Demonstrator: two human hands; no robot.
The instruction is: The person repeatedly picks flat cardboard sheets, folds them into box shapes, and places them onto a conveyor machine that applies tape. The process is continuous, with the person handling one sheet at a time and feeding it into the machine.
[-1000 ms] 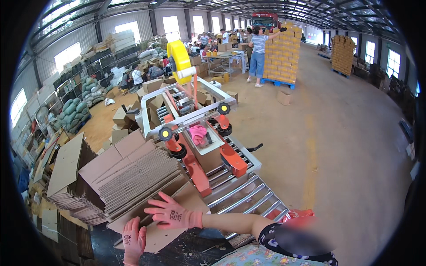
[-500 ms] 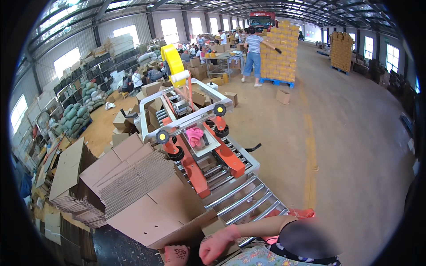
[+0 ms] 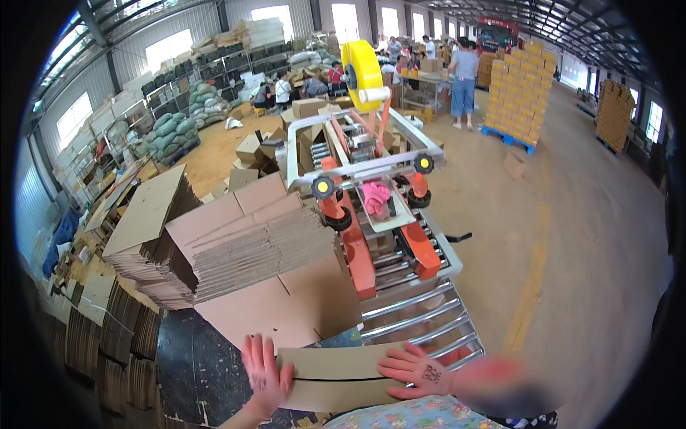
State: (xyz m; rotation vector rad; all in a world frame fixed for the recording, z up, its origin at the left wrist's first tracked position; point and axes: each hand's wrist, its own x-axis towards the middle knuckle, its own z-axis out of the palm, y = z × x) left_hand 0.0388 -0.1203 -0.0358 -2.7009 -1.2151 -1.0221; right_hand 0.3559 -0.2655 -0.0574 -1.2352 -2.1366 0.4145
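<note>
A cardboard box (image 3: 329, 363) lies right in front of me, its two long top flaps folded in and meeting at a narrow dark seam. At the box's left end is my left hand (image 3: 264, 377), open, its fingers stretched away from me and its thumb near the flaps. My right hand (image 3: 418, 370) rests flat across the right end of both flaps with fingers spread. Just beyond the box lies a stack of flattened cartons (image 3: 279, 300). Rollers (image 3: 421, 314) of a conveyor begin beside my right hand.
A carton sealer with orange side guides (image 3: 357, 264) and a yellow tape roll (image 3: 363, 75) stands ahead, a pink cloth (image 3: 375, 198) on it. More flat cartons (image 3: 146, 222) are stacked at left. A person (image 3: 464, 79) stands near a pallet stack of yellow boxes (image 3: 522, 93).
My hands have come out from the box's open top and spread apart. The flaps now lie folded down under them. The view has swung left.
</note>
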